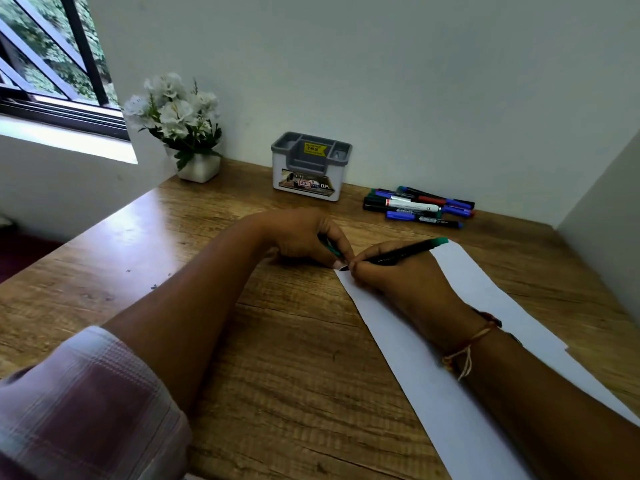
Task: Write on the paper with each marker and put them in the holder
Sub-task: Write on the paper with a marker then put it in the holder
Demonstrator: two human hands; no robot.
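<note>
While the right grip [398, 275] is clasping a black marker with a green end [405, 252], fingers curled round the lower barrel, the tip is sitting at a corner of the white paper [485, 289] just ahead of the fingertips, and the barrel is slanting back over the knuckles. The left grip [298, 237] is lying just beside it, fingers curled round a green cap [330, 249]. The grey-topped holder [310, 168] is standing well beyond both grips on the desk [277, 358], and the loose markers [419, 206] are lying beyond the right grip.
</note>
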